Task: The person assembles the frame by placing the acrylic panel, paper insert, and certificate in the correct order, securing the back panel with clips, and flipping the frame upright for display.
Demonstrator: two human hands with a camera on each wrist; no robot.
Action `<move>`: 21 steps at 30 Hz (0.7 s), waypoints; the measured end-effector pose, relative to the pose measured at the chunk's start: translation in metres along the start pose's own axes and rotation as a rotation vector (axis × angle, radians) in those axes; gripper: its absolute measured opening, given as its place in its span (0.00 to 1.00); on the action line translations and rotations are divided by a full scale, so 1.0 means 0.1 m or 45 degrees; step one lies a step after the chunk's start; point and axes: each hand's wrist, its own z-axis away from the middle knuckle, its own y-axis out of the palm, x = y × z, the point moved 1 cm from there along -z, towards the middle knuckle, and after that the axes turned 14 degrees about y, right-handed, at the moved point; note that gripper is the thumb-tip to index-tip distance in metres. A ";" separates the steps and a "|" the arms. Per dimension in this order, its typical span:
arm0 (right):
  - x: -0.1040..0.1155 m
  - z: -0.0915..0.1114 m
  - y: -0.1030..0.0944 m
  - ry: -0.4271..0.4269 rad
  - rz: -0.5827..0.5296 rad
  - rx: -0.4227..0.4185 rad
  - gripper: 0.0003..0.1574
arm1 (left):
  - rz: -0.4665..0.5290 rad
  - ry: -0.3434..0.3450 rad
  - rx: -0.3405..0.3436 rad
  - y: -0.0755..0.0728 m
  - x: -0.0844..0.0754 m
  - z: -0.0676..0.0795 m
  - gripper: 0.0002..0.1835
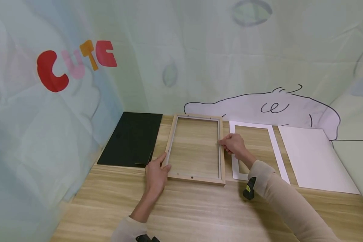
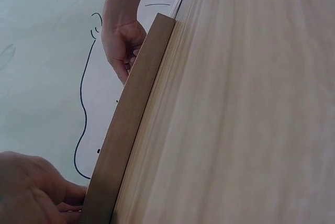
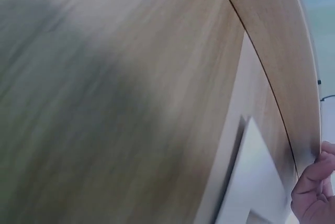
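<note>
Wooden frame [image 1: 205, 180] is lying flat on the wood-grain table [image 1: 193, 208], approx. mid-view, w/ the grain showing thru its opening; small dark bits [image 1: 192, 177] are dotting its rails. Left hand [image 1: 156, 173] is resting at the frame's near L corner, thumb & index fairly straight and spread apart, tips touching the L rail; its other fingers are mostly hiding, so can't tell how they're lying. Right hand [image 1: 235, 145] is pinching the R rail, thumb & index closing together at its inner edge, other fingers curling in. Just L of the frame, a black board [image 1: 130, 137] is lying flat, w/ a thin pale angled line [image 1: 142, 163] nr. its near R corner. Just R, a white mat [image 1: 277, 151] w/ a rectangular cutout is lying partly beneath the R hand & forearm; past it, a plain white sheet [image 1: 317, 158] is lying flat. These 4 pcs. are forming a row along the backdrop [image 1: 139, 84], which is showing the letters CUTE [image 1: 52, 72] upper L and a white cartoon shape [image 1: 245, 106] behind. Light sleeves [image 1: 290, 201] are covering both forearms; a dark wrist device [image 1: 249, 188] w/ a yellow patch is sitting by the R cuff.
</note>
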 end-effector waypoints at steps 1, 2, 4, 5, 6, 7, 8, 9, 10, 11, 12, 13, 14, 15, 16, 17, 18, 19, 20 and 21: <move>-0.01 0.00 -0.02 -0.001 -0.002 0.001 0.13 | 0.001 0.009 0.005 0.00 0.00 0.00 0.30; -0.03 0.00 -0.06 -0.002 -0.001 -0.003 0.15 | 0.003 0.017 0.011 0.00 0.00 0.00 0.30; -0.06 -0.01 -0.15 0.016 -0.007 -0.026 0.18 | 0.005 0.028 0.022 -0.01 0.00 -0.01 0.30; -0.07 -0.01 -0.21 0.026 -0.006 -0.042 0.19 | 0.007 0.028 0.029 0.00 0.00 -0.01 0.29; -0.10 -0.02 -0.28 0.029 0.002 -0.069 0.20 | 0.011 0.027 0.034 0.00 0.01 -0.01 0.29; -0.12 -0.03 -0.35 0.029 0.010 -0.100 0.20 | 0.012 0.026 0.037 0.00 0.01 -0.02 0.29; -0.15 -0.03 -0.44 0.026 0.018 -0.135 0.20 | 0.015 0.025 0.039 0.01 0.01 -0.02 0.29; -0.19 -0.03 -0.52 0.021 0.027 -0.175 0.20 | 0.018 0.023 0.041 0.01 0.01 -0.02 0.29; -0.24 -0.03 -0.61 0.007 0.050 -0.230 0.19 | 0.023 0.021 0.043 0.01 0.01 -0.02 0.29; -0.29 -0.03 -0.70 -0.017 0.091 -0.293 0.19 | 0.022 0.019 0.042 0.01 0.01 -0.02 0.29; -0.34 -0.03 -0.79 -0.033 0.143 -0.367 0.18 | 0.022 0.019 0.043 0.01 0.01 -0.02 0.29; -0.39 -0.02 -0.87 -0.043 0.197 -0.437 0.18 | 0.020 0.019 0.046 0.00 0.01 -0.02 0.29; -0.44 -0.02 -0.95 -0.047 0.254 -0.505 0.18 | 0.023 0.017 0.048 -0.01 0.02 -0.01 0.29; -0.49 -0.02 -1.01 -0.052 0.314 -0.573 0.19 | 0.020 0.014 0.046 -0.02 0.02 -0.01 0.29; -0.53 -0.01 -1.07 -0.053 0.374 -0.635 0.19 | 0.018 0.012 0.044 -0.03 0.03 -0.01 0.29; -0.56 0.00 -1.12 -0.051 0.429 -0.679 0.19 | 0.012 0.011 0.041 -0.04 0.04 0.00 0.29; -0.59 0.01 -1.17 -0.046 0.476 -0.706 0.20 | 0.003 0.006 0.039 -0.05 0.04 0.00 0.29; -0.61 0.01 -1.21 -0.037 0.516 -0.716 0.19 | -0.004 0.001 0.036 -0.07 0.05 0.00 0.29; -0.62 0.01 -1.24 -0.025 0.552 -0.716 0.19 | -0.010 -0.004 0.031 -0.08 0.06 0.00 0.29; -0.63 0.01 -1.27 -0.015 0.586 -0.709 0.18 | -0.016 -0.005 0.030 -0.09 0.07 0.00 0.29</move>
